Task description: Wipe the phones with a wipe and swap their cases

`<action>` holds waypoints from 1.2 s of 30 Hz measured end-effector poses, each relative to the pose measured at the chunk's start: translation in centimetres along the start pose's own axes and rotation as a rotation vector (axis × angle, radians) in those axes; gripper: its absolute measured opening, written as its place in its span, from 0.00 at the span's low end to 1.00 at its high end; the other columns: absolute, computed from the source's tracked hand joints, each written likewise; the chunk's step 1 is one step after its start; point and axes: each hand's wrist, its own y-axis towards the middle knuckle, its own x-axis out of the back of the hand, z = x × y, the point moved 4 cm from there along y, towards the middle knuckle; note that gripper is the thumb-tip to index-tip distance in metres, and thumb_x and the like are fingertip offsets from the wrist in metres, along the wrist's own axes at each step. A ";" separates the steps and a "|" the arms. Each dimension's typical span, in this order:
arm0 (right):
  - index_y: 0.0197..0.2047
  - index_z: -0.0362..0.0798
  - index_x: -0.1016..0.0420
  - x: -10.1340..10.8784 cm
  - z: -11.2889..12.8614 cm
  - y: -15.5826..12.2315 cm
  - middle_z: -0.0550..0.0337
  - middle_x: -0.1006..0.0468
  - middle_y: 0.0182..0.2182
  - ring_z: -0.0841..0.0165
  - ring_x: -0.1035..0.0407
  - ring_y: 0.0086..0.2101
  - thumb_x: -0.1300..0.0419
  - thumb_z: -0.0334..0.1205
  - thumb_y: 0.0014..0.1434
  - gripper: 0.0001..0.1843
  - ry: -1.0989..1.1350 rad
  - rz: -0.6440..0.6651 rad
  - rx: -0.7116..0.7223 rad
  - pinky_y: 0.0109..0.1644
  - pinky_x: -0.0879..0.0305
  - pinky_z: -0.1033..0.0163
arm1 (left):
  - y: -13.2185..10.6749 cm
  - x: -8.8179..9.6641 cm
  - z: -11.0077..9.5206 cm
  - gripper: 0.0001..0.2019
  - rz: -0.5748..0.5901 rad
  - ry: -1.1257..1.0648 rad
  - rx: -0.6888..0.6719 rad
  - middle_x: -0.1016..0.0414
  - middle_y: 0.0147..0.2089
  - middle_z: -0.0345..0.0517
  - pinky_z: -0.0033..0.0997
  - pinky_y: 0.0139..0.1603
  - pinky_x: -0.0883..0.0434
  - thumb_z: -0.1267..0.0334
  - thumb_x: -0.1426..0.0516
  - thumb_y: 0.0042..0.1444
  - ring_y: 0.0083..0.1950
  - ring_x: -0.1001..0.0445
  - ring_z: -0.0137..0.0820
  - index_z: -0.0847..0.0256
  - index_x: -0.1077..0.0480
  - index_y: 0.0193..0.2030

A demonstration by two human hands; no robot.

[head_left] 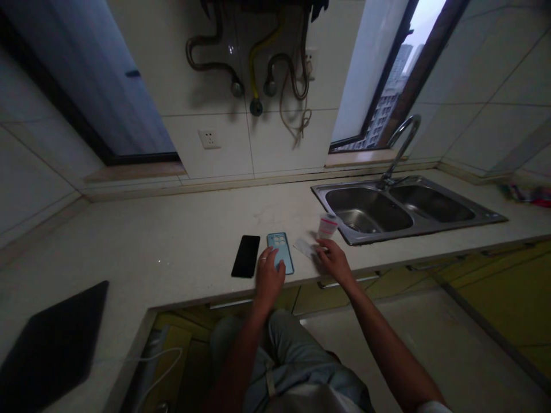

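A light blue phone case (280,244) with camera cutouts lies on the counter. My left hand (270,272), a ring on one finger, rests over its lower left part with thumb and fingers apart. Just left of that hand is a black smartphone (247,255), dark face up. My right hand (333,261) has its fingertips pinched together at the base of a small clear plastic packet (328,226) with red markings. A flat translucent strip (305,248) lies by the same fingertips; whether they touch it, I cannot tell.
A double steel sink (365,235) with a curved faucet (400,143) stands right of my hands. The counter's front edge runs close to my body, above drawers. A dark flat panel (55,344) lies at far left. Pipes (206,41) hang on the wall ahead.
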 end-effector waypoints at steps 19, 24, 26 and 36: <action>0.36 0.43 0.22 1.3 -1.6 6.2 0.51 0.18 0.32 0.59 0.25 0.35 0.29 0.56 0.43 0.25 0.320 -0.083 -0.244 0.42 0.27 0.52 | 1.8 -2.4 -7.0 0.18 0.113 -0.212 -0.117 0.29 0.59 0.53 0.47 0.67 0.35 0.64 0.45 0.62 0.64 0.33 0.38 0.60 0.34 0.59; 0.43 0.45 0.24 1.7 1.5 3.3 0.48 0.17 0.40 0.56 0.22 0.40 0.33 0.58 0.51 0.26 0.656 -0.181 -0.283 0.40 0.24 0.53 | 2.3 -3.6 -6.7 0.30 0.145 -0.607 0.122 0.30 0.60 0.60 0.43 0.56 0.26 0.57 0.39 0.58 0.58 0.27 0.40 0.62 0.40 0.65; 0.46 0.49 0.25 1.5 3.5 2.2 0.49 0.18 0.44 0.56 0.22 0.43 0.33 0.57 0.52 0.25 0.848 -0.135 -0.261 0.43 0.24 0.52 | 2.3 -4.3 -6.9 0.35 0.210 -0.814 0.211 0.30 0.60 0.61 0.39 0.48 0.22 0.52 0.37 0.56 0.50 0.23 0.38 0.62 0.41 0.66; 0.42 0.50 0.22 -0.5 8.1 -2.1 0.54 0.18 0.44 0.56 0.25 0.49 0.24 0.48 0.42 0.24 1.232 -0.125 -0.362 0.58 0.30 0.48 | 0.8 -2.7 -7.5 0.42 0.172 -1.110 0.376 0.23 0.46 0.55 0.29 0.24 0.27 0.32 0.41 0.48 0.29 0.26 0.30 0.65 0.31 0.60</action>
